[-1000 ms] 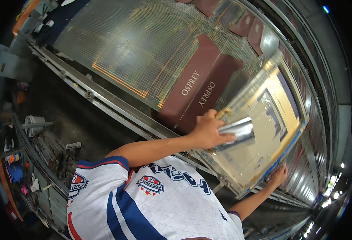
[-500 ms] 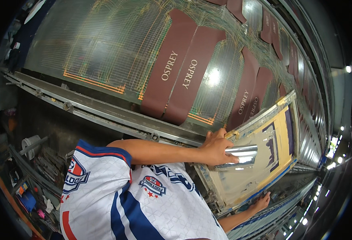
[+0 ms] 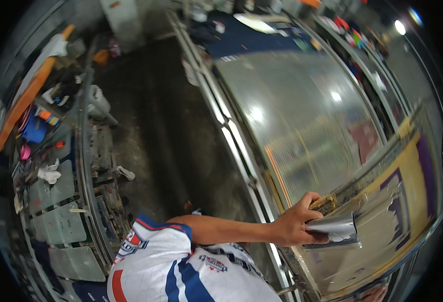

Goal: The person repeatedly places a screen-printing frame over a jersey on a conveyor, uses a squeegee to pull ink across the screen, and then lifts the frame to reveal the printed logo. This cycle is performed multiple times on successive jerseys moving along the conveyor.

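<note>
My left hand (image 3: 298, 221) is closed round a shiny metal squeegee (image 3: 334, 230), close to the near rim of a screen-printing frame (image 3: 372, 199). The squeegee rests on or just above the mesh, which bears a beige paste-like smear (image 3: 352, 264) and tan and purple areas. The frame is tilted beside the long printing table (image 3: 302, 116). At the lower right, my right hand (image 3: 376, 293) shows only in part, by the frame's lower edge. Its fingers are blurred and partly hidden.
A metal rail (image 3: 231, 143) runs along the table's side. A maroon piece (image 3: 363, 141) lies on the table; a dark blue sheet (image 3: 261, 38) covers its far end. Left of the dark floor aisle (image 3: 161, 126) stands a rack (image 3: 88, 166) with a grey bucket (image 3: 98, 103) beside it.
The view has swung left toward the table's end, the aisle and the rack. Most maroon pieces have left the picture. My left hand still holds the squeegee at the frame, which moved along with me.
</note>
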Action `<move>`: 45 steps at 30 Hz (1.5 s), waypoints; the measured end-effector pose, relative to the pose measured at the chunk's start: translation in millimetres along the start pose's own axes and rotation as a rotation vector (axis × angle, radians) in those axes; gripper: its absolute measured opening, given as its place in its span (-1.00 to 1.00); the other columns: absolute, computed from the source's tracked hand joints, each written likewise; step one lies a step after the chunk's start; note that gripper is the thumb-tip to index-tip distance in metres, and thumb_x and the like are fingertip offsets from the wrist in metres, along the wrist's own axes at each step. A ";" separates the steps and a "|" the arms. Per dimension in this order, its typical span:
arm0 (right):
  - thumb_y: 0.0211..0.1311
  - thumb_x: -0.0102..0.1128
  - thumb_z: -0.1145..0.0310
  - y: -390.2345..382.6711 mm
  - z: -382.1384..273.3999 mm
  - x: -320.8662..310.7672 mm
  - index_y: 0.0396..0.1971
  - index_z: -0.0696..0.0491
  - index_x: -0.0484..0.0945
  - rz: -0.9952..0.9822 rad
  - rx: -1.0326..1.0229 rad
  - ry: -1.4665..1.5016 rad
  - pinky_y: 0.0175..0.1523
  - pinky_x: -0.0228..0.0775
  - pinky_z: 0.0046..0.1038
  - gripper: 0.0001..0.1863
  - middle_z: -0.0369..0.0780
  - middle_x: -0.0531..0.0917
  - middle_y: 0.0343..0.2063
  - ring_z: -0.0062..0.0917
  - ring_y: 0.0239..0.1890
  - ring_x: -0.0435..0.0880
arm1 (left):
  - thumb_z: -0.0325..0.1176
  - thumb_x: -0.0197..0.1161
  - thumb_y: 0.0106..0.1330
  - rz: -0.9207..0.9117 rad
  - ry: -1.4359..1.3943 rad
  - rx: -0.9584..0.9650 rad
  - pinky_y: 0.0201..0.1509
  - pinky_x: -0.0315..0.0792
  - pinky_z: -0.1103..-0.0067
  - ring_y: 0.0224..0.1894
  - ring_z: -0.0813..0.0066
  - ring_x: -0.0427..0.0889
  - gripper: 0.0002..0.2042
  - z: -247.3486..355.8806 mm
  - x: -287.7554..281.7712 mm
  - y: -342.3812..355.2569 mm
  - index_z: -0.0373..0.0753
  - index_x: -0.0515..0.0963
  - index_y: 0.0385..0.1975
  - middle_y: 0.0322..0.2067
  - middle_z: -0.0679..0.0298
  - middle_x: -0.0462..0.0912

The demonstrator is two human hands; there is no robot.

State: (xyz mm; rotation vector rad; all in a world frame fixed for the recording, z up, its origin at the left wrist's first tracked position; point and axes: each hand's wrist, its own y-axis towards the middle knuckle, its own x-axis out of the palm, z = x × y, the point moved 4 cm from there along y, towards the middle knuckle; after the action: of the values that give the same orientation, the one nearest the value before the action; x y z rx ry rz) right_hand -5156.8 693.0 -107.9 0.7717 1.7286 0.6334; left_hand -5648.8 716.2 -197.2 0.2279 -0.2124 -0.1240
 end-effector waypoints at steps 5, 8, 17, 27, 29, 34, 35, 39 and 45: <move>0.48 0.09 0.35 119.0 -278.1 99.2 0.18 0.16 0.54 -0.197 -0.433 0.494 0.18 0.33 -0.26 -0.64 -0.08 0.57 0.06 -0.28 0.06 0.55 | -0.07 0.56 0.16 0.472 0.233 0.213 0.34 0.24 0.35 0.28 0.13 0.27 -0.64 71.6 -240.9 -72.8 -0.25 0.70 -0.26 0.19 0.07 0.22; 0.45 0.12 0.27 153.0 -485.9 150.9 0.16 0.09 0.56 -0.385 -0.275 0.712 -0.05 0.18 -0.41 -0.63 -0.23 0.51 -0.13 -0.48 -0.14 0.43 | -0.13 0.50 0.23 0.672 -0.010 0.174 0.27 0.31 0.43 0.25 0.28 0.33 -0.63 71.7 -345.9 -87.5 -0.29 0.67 -0.15 0.15 0.15 0.30; 0.34 0.29 0.14 101.5 -1132.6 312.9 0.11 0.05 0.55 -0.906 -0.646 1.133 -0.32 0.27 -0.52 -0.56 -0.32 0.57 -0.31 -0.70 -0.34 0.47 | -0.14 0.31 0.43 1.304 -0.215 0.390 0.06 0.47 0.50 -0.08 0.56 0.64 -0.70 86.2 -692.2 -149.3 -0.21 0.61 -0.02 -0.12 0.38 0.68; 0.11 0.30 -0.10 -83.1 -1620.3 553.0 0.08 0.22 0.57 -1.070 -0.985 1.143 0.21 0.50 -0.20 -0.28 0.16 0.69 -0.06 0.01 0.07 0.67 | -0.05 0.30 0.43 1.664 -0.324 0.333 0.17 0.51 0.40 0.04 0.38 0.65 -0.51 82.8 -1064.4 -216.2 -0.33 0.53 0.15 0.04 0.24 0.66; 0.12 0.30 -0.07 -130.4 -1694.5 623.0 0.08 0.23 0.57 -1.076 -0.960 1.172 0.20 0.50 -0.20 -0.29 0.15 0.69 -0.06 -0.02 0.09 0.67 | -0.07 0.31 0.43 1.789 -0.314 0.269 0.21 0.47 0.40 0.11 0.36 0.61 -0.49 82.4 -1134.3 -217.9 -0.36 0.50 0.17 0.10 0.20 0.63; 0.17 0.30 0.02 -227.1 -1825.5 753.4 0.06 0.14 0.60 -1.203 -0.748 1.225 0.15 0.50 -0.22 -0.42 0.08 0.71 -0.09 -0.05 0.03 0.69 | -0.13 0.35 0.37 1.926 -0.152 0.187 0.13 0.46 0.42 0.02 0.36 0.63 -0.44 99.6 -1306.1 -257.1 -0.48 0.46 0.18 0.04 0.14 0.64; 0.17 0.32 0.03 -232.8 -1846.0 776.9 0.04 0.12 0.61 -1.172 -0.664 1.236 0.14 0.50 -0.24 -0.44 0.06 0.72 -0.10 -0.06 0.01 0.70 | -0.15 0.36 0.37 1.944 -0.110 0.131 0.11 0.46 0.42 -0.01 0.38 0.63 -0.46 127.0 -1337.4 -250.5 -0.48 0.48 0.15 0.02 0.15 0.65; 0.24 0.33 0.15 -242.3 -1880.1 902.8 -0.13 0.17 0.66 -1.230 -0.216 1.250 -0.22 0.53 -0.37 -0.62 -0.16 0.74 -0.40 -0.48 -0.38 0.70 | -0.24 0.35 0.36 1.819 0.272 -0.066 -0.02 0.47 0.48 -0.13 0.51 0.60 -0.64 236.7 -1480.3 -207.3 -0.44 0.59 -0.05 -0.16 0.21 0.68; 0.29 0.31 0.18 -229.5 -1898.6 1043.8 -0.22 0.16 0.67 -1.090 0.330 1.143 -0.50 0.30 -0.50 -0.68 -0.29 0.59 -0.56 -0.64 -0.58 0.51 | -0.31 0.36 0.34 1.424 0.626 -0.062 -0.16 0.44 0.53 -0.28 0.59 0.55 -0.72 299.0 -1722.0 -71.9 -0.45 0.59 -0.16 -0.34 0.28 0.69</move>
State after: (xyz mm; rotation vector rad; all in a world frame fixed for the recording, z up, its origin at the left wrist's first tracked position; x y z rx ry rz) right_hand -7236.0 1271.5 -406.7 -0.5559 2.9187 -0.0632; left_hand -7392.8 834.6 -264.5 0.0055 0.2863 1.3387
